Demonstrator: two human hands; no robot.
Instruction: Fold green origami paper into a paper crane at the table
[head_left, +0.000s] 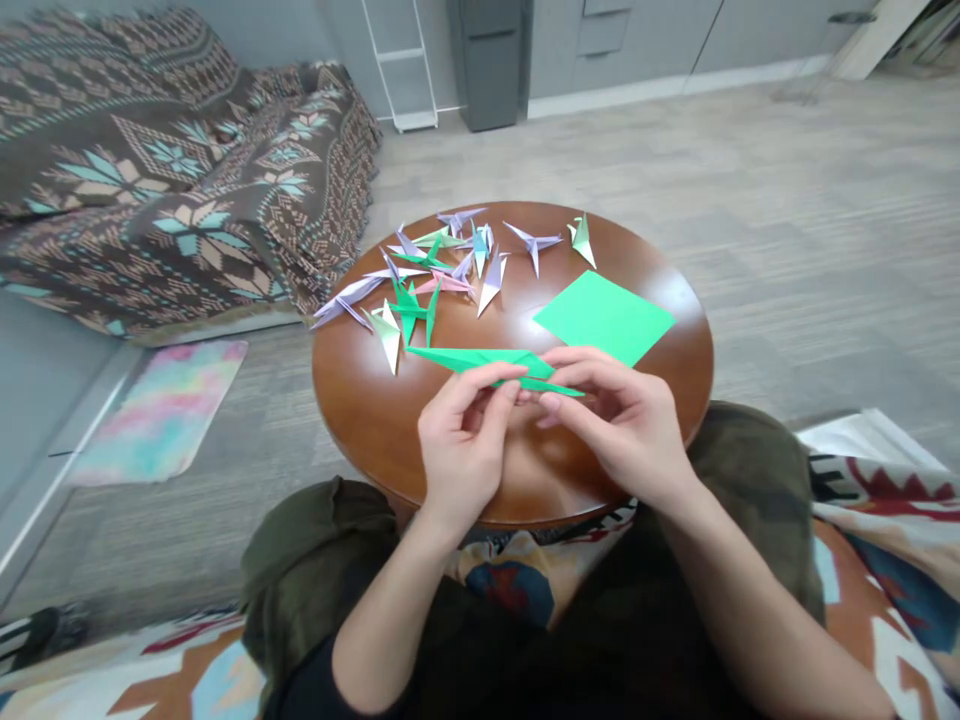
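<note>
The left hand (pixel 466 430) and right hand (pixel 634 415) pinch a folded green paper (pixel 480 357) above the table (pixel 360 400), apparently mid-fold, which likely calls for precise creasing.

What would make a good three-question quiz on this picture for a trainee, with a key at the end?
1. Which hand is holding the folded green paper: left, right or both?
2. True or false: the flat green sheet lies on the floor.
3. Which lies among the folded paper birds? A) scissors, B) a pink folded piece, C) a glue stick.

Key: 1. Both, the left hand and the right hand. 2. False; it lies on the brown table. 3. B.
</note>
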